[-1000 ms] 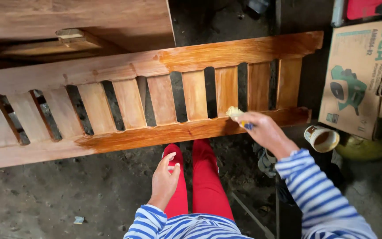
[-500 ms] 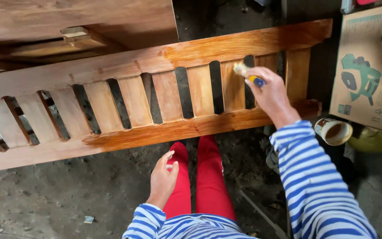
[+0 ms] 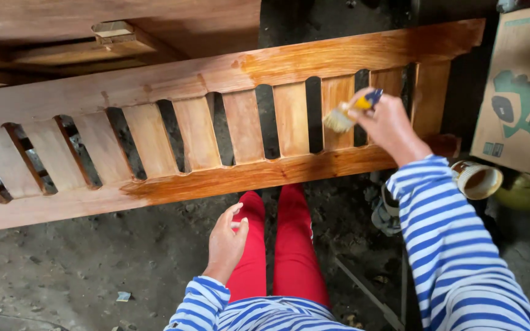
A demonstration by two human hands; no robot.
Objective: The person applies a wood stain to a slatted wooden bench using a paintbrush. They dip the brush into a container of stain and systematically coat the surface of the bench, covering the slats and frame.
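A long wooden slatted frame point(image 3: 216, 175) lies across in front of me, its right half glossy orange and wet, its left half pale and dull. My right hand point(image 3: 387, 125) grips a small paintbrush point(image 3: 346, 115) with a blue and yellow handle. The bristles press on one of the right-hand slats. My left hand point(image 3: 227, 242) rests on my red trouser leg point(image 3: 249, 257), fingers loosely curled, holding nothing. Both sleeves are blue and white striped.
A small open tin point(image 3: 476, 179) of brown finish stands at the right beside my arm. A cardboard box point(image 3: 519, 104) leans at the far right. More wooden furniture point(image 3: 111, 30) sits behind the frame. The floor point(image 3: 75, 270) is dirty concrete with bits of debris.
My right hand rose with the brush from the lower rail to the top of a slat, then came back down to mid-slat. My left hand stayed on my leg.
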